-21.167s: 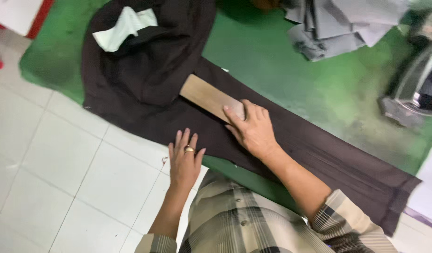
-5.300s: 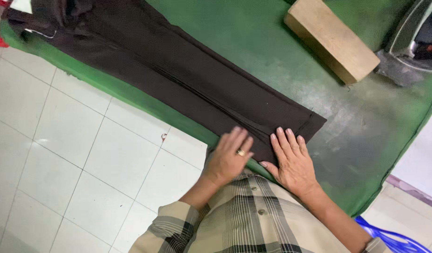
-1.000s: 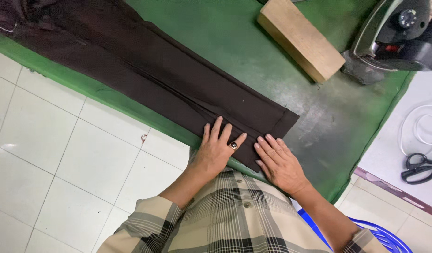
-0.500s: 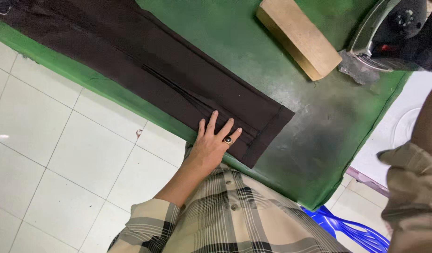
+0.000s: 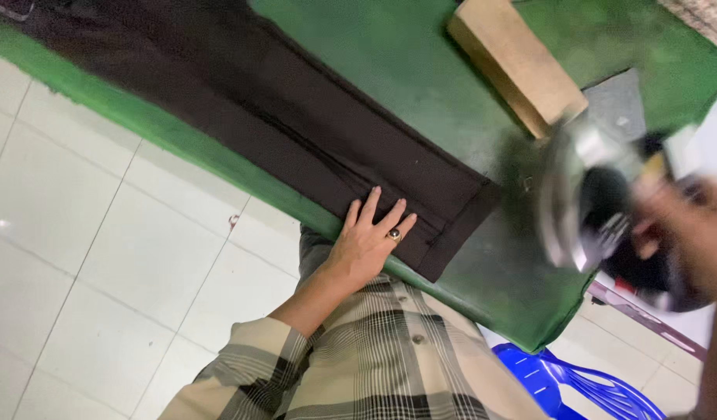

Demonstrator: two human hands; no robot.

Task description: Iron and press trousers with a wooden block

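Diagonally, upper left to lower right, lies the trouser leg (image 5: 296,132), left hand (image 5: 366,245) flat, right hand (image 5: 689,233) gripping the iron (image 5: 599,202).

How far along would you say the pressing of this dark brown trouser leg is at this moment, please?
Done: the dark brown trouser leg lies flat and straight on the green ironing table. In hand: the left hand pins the cloth near its hem, while the right hand holds the iron, blurred, above the table beside the hem. Left: the iron is not yet on the leg; the wooden block lies aside.
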